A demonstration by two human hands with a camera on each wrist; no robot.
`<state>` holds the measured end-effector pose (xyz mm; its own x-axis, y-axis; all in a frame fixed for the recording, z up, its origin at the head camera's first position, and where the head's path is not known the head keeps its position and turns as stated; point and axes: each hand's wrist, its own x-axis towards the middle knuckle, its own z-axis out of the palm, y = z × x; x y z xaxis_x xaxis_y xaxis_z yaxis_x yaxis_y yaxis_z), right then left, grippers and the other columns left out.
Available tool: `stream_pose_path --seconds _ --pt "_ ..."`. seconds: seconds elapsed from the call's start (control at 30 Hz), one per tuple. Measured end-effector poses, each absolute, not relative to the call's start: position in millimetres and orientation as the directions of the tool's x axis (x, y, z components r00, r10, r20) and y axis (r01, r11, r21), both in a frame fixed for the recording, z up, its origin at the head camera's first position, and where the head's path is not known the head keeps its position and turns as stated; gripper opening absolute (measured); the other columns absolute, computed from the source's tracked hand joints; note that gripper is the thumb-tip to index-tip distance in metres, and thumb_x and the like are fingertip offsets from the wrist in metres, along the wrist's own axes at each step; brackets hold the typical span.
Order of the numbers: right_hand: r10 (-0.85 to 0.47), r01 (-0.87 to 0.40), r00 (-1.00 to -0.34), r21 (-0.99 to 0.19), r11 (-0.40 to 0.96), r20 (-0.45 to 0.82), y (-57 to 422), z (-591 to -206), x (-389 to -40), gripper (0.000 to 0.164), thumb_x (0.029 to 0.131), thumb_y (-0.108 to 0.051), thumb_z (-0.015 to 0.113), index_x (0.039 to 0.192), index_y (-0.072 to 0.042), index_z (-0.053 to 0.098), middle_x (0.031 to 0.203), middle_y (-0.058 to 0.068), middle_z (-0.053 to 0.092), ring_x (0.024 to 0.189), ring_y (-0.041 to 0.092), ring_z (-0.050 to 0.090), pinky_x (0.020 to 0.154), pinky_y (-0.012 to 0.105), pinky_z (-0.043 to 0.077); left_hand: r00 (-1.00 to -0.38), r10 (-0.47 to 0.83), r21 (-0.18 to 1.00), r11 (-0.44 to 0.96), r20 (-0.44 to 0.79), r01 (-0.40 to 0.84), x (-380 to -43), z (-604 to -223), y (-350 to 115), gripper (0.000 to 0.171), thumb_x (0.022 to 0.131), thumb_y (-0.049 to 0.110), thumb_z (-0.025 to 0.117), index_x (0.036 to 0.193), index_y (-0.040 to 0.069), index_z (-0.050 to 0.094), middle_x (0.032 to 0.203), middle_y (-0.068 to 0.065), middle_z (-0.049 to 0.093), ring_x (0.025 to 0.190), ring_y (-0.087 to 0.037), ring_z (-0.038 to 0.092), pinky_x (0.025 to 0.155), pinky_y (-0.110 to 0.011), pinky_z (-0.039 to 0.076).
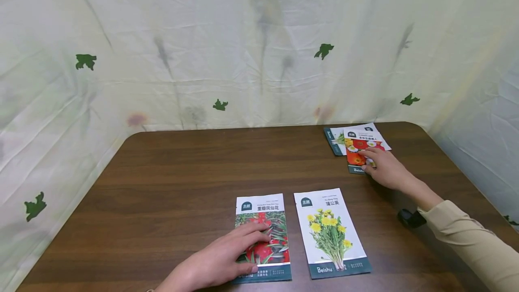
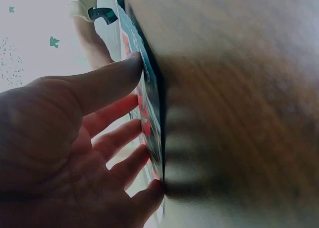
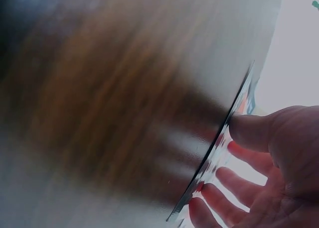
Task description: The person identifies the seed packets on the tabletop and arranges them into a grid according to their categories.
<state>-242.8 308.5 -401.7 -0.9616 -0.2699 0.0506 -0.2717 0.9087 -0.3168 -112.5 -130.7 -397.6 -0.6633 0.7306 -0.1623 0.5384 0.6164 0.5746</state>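
My left hand (image 1: 220,256) rests its fingertips and thumb on a seed packet with red flowers (image 1: 278,238), which lies flat near the table's front. In the left wrist view the fingers (image 2: 119,143) are spread across that packet's face, the thumb near its dark bottom band. Beside it on the right lies a seed packet with yellow dandelions (image 1: 331,238). At the far right, my right hand (image 1: 387,170) touches a seed packet with red and orange flowers (image 1: 357,144). This packet overlaps other white seed packets (image 1: 335,141), partly hidden beneath it.
The brown wooden table (image 1: 162,193) has rounded far corners. A pale curtain with green leaf prints (image 1: 243,57) hangs behind it and along both sides. A black strap-like piece (image 1: 411,218) sits at my right wrist, by the beige sleeve (image 1: 466,233).
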Motion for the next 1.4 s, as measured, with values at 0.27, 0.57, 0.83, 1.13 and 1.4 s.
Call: stream_pose_path --seconds 0.27,0.57,0.83,1.13,1.4 --pt "-0.262 -0.265 -0.964 -0.314 0.912 0.052 307.6 -399.1 -243.3 0.052 0.092 -0.014 0.067 0.135 0.011 0.050 0.135 0.037 0.044 0.120 0.055 0.040 0.099 0.069 0.031 -0.663 0.734 0.575 0.608 -0.147 0.547 -112.4 -397.6 -131.4 0.050 0.091 0.032 0.071 0.137 0.030 0.053 0.153 0.013 0.034 0.139 -0.019 0.032 0.107 -0.042 0.038" --pt "-0.249 -0.252 -0.967 -0.325 0.911 0.052 306.0 -399.0 -235.9 0.052 0.092 -0.014 0.065 0.136 0.010 0.050 0.137 0.037 0.041 0.122 0.055 0.038 0.101 0.068 0.030 -0.666 0.731 0.571 0.613 -0.149 0.546 -110.9 -397.4 -130.9 0.051 0.090 0.034 0.071 0.138 0.029 0.053 0.153 0.012 0.035 0.138 -0.019 0.033 0.106 -0.040 0.039" --pt "-0.259 -0.267 -0.963 -0.332 0.905 0.071 301.4 -397.2 -227.3 0.052 0.091 -0.014 0.068 0.135 0.008 0.052 0.138 0.037 0.041 0.120 0.055 0.039 0.099 0.068 0.032 -0.667 0.730 0.564 0.617 -0.148 0.549 -111.1 -397.1 -130.6 0.050 0.090 0.034 0.071 0.137 0.030 0.053 0.153 0.013 0.036 0.138 -0.019 0.034 0.106 -0.041 0.039" --pt "-0.247 -0.270 -0.962 -0.306 0.913 0.115 301.4 -398.8 -222.5 0.047 0.090 -0.007 0.066 0.133 0.009 0.054 0.134 0.035 0.045 0.115 0.051 0.044 0.096 0.063 0.037 -0.666 0.730 0.573 0.616 -0.156 0.541 -111.5 -398.7 -130.7 0.050 0.090 0.035 0.071 0.137 0.031 0.053 0.152 0.012 0.036 0.136 -0.018 0.034 0.105 -0.040 0.040" --pt "-0.251 -0.269 -0.963 -0.303 0.914 0.097 298.5 -398.6 -217.7 0.051 0.089 -0.010 0.070 0.135 0.007 0.053 0.136 0.034 0.043 0.112 0.051 0.044 0.093 0.063 0.040 -0.669 0.728 0.571 0.616 -0.150 0.543 -111.0 -398.2 -130.8 0.050 0.090 0.034 0.072 0.136 0.031 0.053 0.152 0.013 0.036 0.137 -0.019 0.034 0.106 -0.040 0.040"
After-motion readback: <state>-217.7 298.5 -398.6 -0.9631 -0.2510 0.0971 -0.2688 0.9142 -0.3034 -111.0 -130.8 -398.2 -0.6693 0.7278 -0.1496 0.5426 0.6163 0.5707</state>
